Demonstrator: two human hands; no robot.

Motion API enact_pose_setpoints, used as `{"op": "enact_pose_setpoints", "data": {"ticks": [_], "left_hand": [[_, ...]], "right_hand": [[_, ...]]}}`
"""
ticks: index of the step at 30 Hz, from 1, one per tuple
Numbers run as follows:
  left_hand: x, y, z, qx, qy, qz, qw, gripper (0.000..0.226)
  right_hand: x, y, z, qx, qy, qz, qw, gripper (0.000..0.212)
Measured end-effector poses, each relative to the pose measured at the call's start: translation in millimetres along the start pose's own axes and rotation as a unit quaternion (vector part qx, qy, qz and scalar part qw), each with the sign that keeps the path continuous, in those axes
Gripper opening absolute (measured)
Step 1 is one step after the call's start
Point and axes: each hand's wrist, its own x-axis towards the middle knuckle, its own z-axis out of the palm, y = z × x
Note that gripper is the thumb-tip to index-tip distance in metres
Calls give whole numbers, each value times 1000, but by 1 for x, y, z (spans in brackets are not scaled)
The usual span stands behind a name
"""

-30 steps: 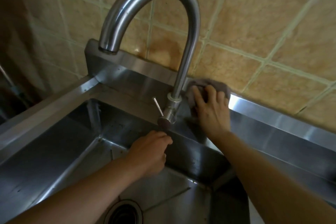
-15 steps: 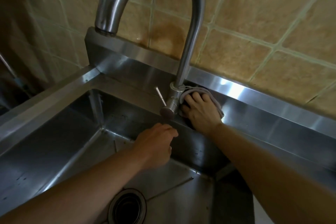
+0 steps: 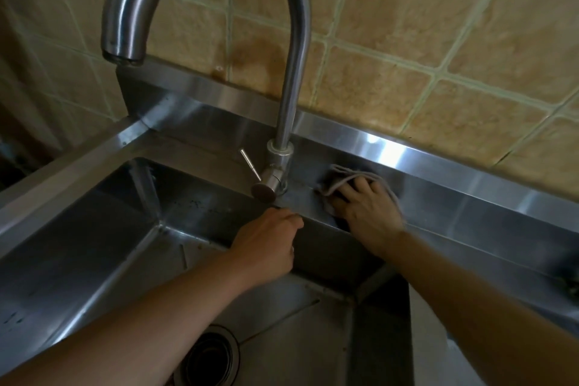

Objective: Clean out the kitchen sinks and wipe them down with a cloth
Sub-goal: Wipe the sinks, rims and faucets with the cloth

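I see my right hand point(image 3: 366, 213) pressing a grey, crumpled cloth point(image 3: 341, 178) flat-fingered on the brushed-steel sink point(image 3: 94, 244) ledge, right of the curved faucet point(image 3: 282, 72) base. My left hand point(image 3: 266, 247) rests loosely curled on the basin's rear edge, holding nothing. Half a second ago, the cloth touched the faucet base; it now sits apart.

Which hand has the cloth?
The right hand, pressing the grey cloth on the ledge beside the faucet base; the left hand holds none.
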Motion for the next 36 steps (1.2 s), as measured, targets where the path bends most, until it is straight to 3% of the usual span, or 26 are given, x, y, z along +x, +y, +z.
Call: {"op": "enact_pose_setpoints", "data": {"ticks": [3, 7, 14, 19, 23, 27, 31, 36], "left_hand": [[4, 4, 2, 23, 6, -20, 1000, 50], [15, 14, 10, 75, 22, -26, 997, 45], [42, 42, 44, 107, -1, -2, 994, 57], [52, 37, 44, 101, 21, 7, 995, 53], [54, 33, 43, 102, 21, 16, 994, 52], [55, 33, 41, 110, 15, 20, 994, 52], [57, 37, 39, 127, 9, 4, 992, 47], [54, 41, 40, 126, 14, -8, 992, 41]], "right_hand": [[25, -18, -8, 44, 43, -38, 997, 57], [4, 3, 13, 60, 38, -34, 997, 51], [-98, 74, 59, 134, -17, 66, 989, 54], [-127, 78, 65, 159, -49, 195, 967, 61], [-101, 50, 39, 226, 85, 182, 953, 59], [-47, 29, 2, 138, 210, 161, 955, 48], [-23, 30, -11, 73, 210, 150, 963, 45], [-79, 74, 22, 90, 184, 203, 957, 46]]}}
